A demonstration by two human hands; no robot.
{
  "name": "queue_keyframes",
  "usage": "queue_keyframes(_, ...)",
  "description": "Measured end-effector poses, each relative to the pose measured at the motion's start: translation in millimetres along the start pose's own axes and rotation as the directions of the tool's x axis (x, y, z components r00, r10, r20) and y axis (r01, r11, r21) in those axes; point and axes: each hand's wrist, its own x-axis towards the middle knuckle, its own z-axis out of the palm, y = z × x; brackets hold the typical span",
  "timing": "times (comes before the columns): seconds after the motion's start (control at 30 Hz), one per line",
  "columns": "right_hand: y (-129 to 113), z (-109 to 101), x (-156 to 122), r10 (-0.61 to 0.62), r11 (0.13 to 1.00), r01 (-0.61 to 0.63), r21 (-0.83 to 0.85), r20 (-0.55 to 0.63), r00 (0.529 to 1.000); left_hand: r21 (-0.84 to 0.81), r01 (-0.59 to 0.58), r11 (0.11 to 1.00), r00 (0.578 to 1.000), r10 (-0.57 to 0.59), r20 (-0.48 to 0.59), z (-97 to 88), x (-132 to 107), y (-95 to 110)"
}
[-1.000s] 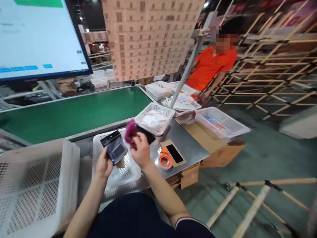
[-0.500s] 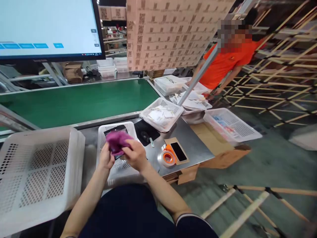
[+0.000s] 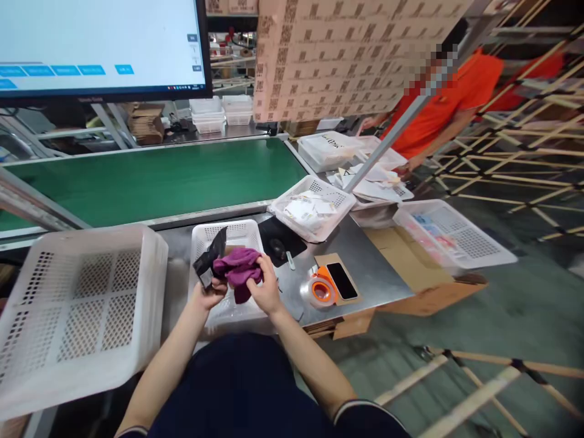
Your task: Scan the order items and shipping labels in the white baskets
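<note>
My left hand (image 3: 208, 293) grips a black plastic pouch (image 3: 210, 259), held tilted on edge over a shallow white perforated tray (image 3: 230, 234). My right hand (image 3: 267, 291) is closed on a purple cloth (image 3: 237, 271), which is bunched against the pouch. Both hands hover just above the tray, close to my body. What is inside the pouch does not show.
A large white basket (image 3: 77, 304) stands at my left. A roll of orange tape (image 3: 322, 291) and a phone (image 3: 342, 280) lie on the steel table (image 3: 365, 267) at right, beside baskets of papers (image 3: 312, 210). A green conveyor belt (image 3: 150, 176) runs behind. A person in orange (image 3: 451, 91) stands at far right.
The purple cloth came from the right onto the pouch. The pouch has turned from flat to edge-on in my left hand. The camera view shifted left and down.
</note>
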Motion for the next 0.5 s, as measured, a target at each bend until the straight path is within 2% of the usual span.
queue_keyframes(0.07,1,9,23,0.155,0.972,-0.159,0.171,0.034,0.987,-0.050,0.118,0.992,0.991,-0.115,0.069,-8.3,-2,-8)
queue_keyframes(0.13,4,6,48,0.202,0.945,-0.222,0.239,0.107,0.974,-0.043,0.233,0.972,0.960,-0.222,0.170,-15.6,-3,-12)
queue_keyframes(0.2,5,0,70,0.222,0.916,-0.288,0.277,0.246,0.943,0.010,0.280,0.960,0.931,-0.273,0.242,-21.5,-3,-15)
queue_keyframes(0.27,3,-5,84,0.226,0.896,-0.359,0.261,0.428,0.875,0.059,0.292,0.954,0.915,-0.297,0.275,-26.1,-1,-18)
queue_keyframes(0.33,-2,-6,90,0.227,0.885,-0.416,0.211,0.584,0.779,0.128,0.297,0.946,0.911,-0.321,0.257,-29.3,0,-23)
queue_keyframes(0.4,-6,-5,91,0.241,0.876,-0.451,0.172,0.655,0.717,0.259,0.303,0.917,0.917,-0.354,0.182,-30.5,-1,-26)
queue_keyframes(0.43,-8,-5,90,0.254,0.871,-0.462,0.165,0.652,0.714,0.331,0.291,0.897,0.926,-0.352,0.138,-30.2,-2,-27)
queue_keyframes(0.5,-9,-6,88,0.282,0.870,-0.460,0.176,0.587,0.759,0.398,0.197,0.896,0.970,-0.237,0.055,-28.1,-5,-27)
